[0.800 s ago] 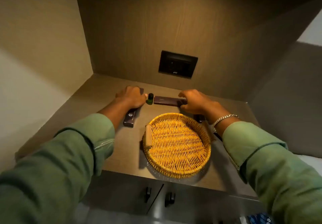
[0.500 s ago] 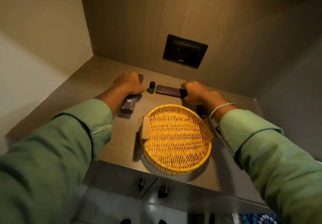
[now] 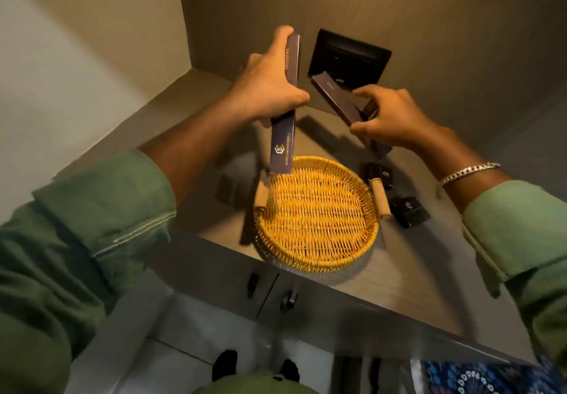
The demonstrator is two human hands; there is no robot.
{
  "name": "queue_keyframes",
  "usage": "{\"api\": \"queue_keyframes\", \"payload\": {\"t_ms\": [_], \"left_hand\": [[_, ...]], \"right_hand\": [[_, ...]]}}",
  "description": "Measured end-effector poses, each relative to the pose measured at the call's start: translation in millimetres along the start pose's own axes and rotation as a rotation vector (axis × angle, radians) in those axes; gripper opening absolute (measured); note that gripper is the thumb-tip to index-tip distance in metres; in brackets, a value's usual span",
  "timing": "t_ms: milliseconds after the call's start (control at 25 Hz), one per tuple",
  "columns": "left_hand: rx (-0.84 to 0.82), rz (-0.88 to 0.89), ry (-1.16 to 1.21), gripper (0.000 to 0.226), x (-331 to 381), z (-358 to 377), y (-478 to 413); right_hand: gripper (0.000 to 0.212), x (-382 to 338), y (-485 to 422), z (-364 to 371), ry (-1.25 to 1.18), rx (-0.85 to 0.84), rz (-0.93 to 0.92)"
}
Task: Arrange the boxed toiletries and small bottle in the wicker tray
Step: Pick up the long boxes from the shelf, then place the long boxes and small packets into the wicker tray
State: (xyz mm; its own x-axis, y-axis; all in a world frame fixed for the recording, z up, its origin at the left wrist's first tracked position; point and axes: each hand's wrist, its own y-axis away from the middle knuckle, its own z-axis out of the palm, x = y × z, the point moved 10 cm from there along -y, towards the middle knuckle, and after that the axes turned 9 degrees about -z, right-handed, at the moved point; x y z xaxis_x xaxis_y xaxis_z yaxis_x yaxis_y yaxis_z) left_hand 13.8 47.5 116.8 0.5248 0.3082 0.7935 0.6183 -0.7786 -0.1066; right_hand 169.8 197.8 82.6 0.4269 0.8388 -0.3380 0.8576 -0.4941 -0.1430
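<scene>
Above the round yellow wicker tray point(image 3: 316, 218), both hands are raised, each with a box. The left hand point(image 3: 270, 86) holds a long, flat dark-purple cardboard box point(image 3: 283, 145) nearly upright, fingers and thumb clamped on its upper half; the gold logo sits near its lower end, which hangs just over the tray's far-left rim. The right hand point(image 3: 389, 114) holds a second long dark-purple box point(image 3: 336, 99) tilted, upper end pointing toward the black wall socket plate point(image 3: 349, 56); thumb and fingers pinch it near its lower end. Something dark also sticks out below this hand; whether it is another box cannot be told.

The tray rests empty on the grey-brown wooden countertop point(image 3: 414, 271), its two pale wooden handles at left and right. Two small dark cube-shaped boxes lie on the counter just to the right of the tray: one point(image 3: 379, 174) near the right handle's far end, the other point(image 3: 411, 211) near its closer end, both apart from the rim. The small bottle is not visible; the hands may hide it.

Green sleeves point(image 3: 92, 218) cover both forearms; a silver chain bracelet point(image 3: 466, 172) circles the right wrist.
</scene>
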Motion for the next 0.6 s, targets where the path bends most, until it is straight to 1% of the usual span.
{"api": "queue_keyframes", "payload": {"t_ms": [40,120,200,280,360,480,600], "left_hand": [[0.0,0.026,-0.021,0.086,8.4,2.6,4.5],[0.0,0.055,-0.103,0.075,17.3,12.8,13.6],[-0.016,0.027,-0.25,0.075,8.3,30.7,22.7],[0.01,0.009,-0.395,0.079,-7.9,47.0,33.3],[0.063,0.005,-0.48,0.077,-20.1,57.0,42.3],[0.11,-0.002,-0.551,0.072,-32.9,64.8,45.5],[0.103,0.008,-0.62,0.072,-42.2,68.4,47.1]], "right_hand": [[0.076,-7.7,12.7,-7.9,-0.038,0.043,0.006],[0.076,-23.6,39.6,-10.6,-0.102,0.078,0.04],[0.073,-36.9,64.7,2.8,-0.113,0.063,0.099],[0.06,-49.4,84.5,22.1,-0.058,0.05,0.133],[0.048,-56.3,97.8,40.9,0.0,0.033,0.171],[0.037,-60.2,108.5,60.4,0.123,-0.014,0.209],[0.025,-64.3,112.8,66.9,0.185,-0.025,0.237]]}}
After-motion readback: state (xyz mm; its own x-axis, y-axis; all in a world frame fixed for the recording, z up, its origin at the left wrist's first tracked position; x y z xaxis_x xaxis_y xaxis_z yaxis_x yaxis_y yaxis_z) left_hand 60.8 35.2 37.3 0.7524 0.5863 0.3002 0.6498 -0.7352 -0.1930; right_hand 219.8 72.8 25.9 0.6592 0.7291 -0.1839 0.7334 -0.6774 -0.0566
